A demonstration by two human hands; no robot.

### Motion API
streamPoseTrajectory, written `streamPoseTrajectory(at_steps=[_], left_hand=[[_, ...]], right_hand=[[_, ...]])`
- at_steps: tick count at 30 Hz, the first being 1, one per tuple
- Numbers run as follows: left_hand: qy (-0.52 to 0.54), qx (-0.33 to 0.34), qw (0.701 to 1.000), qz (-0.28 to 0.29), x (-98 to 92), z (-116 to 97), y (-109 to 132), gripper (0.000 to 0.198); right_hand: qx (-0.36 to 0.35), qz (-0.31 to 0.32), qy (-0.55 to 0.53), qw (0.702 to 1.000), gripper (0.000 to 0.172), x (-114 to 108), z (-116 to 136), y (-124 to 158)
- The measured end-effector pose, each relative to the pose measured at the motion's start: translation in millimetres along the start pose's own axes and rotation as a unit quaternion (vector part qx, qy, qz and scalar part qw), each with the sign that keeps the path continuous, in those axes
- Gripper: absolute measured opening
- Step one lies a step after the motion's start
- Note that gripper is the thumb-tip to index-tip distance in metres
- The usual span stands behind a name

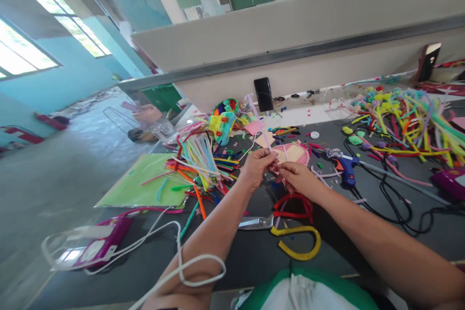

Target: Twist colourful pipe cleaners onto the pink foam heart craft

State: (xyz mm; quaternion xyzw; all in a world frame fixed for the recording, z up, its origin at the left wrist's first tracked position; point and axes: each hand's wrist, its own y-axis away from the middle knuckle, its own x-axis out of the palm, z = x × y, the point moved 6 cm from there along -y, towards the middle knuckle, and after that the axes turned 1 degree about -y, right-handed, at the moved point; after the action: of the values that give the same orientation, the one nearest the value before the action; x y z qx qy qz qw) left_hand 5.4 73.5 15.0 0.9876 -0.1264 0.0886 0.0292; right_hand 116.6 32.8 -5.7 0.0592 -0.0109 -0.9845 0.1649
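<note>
My left hand [257, 167] is closed in a pinch on a lilac pipe cleaner [267, 138], whose long end rises away toward the partition. Close beside it, my right hand [300, 180] has its fingertips pressed together; what lies between them is hidden. Just past my fingers is a pink-edged oval piece [296, 154] with a pale striped middle and a lilac strand across it. Under my wrists lie large scissors with red and yellow handles [300, 244]. A blue glue gun [348, 168] rests to the right of my right hand.
Bundled pipe cleaners [198, 155] lie left, on and beside a green sheet [138, 181]. A colourful heap [403, 121] fills the right. A phone [263, 94] leans on the partition [225, 85]. A white cable [179, 252] crosses my left forearm from a purple power strip [105, 242].
</note>
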Motion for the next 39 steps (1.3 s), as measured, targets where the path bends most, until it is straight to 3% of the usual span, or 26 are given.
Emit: streamPoseTrajectory(at_steps=[6,11,15,32,39], left_hand=[[-0.014,0.015,0.999,0.045,15.7,-0.3,4.3,0.028],[0.048,0.026,0.998,-0.009,0.7,-3.0,1.0,0.033],[0.018,0.056,0.998,-0.021,-4.4,-2.6,-0.9,0.028],[-0.140,0.101,0.984,-0.033,5.2,-2.0,3.9,0.021],[-0.103,0.084,0.991,-0.017,8.8,-2.6,5.6,0.021]], right_hand=[[0.001,-0.067,-0.085,0.994,0.021,-10.4,9.5,1.5],[-0.019,-0.107,-0.099,0.989,0.024,-17.4,10.0,1.8],[-0.020,-0.115,-0.101,0.988,0.026,-19.9,12.0,2.4],[-0.047,-0.137,-0.219,0.965,0.021,-17.2,2.0,0.7],[-0.043,-0.131,-0.213,0.967,0.021,-17.8,0.8,-1.3]])
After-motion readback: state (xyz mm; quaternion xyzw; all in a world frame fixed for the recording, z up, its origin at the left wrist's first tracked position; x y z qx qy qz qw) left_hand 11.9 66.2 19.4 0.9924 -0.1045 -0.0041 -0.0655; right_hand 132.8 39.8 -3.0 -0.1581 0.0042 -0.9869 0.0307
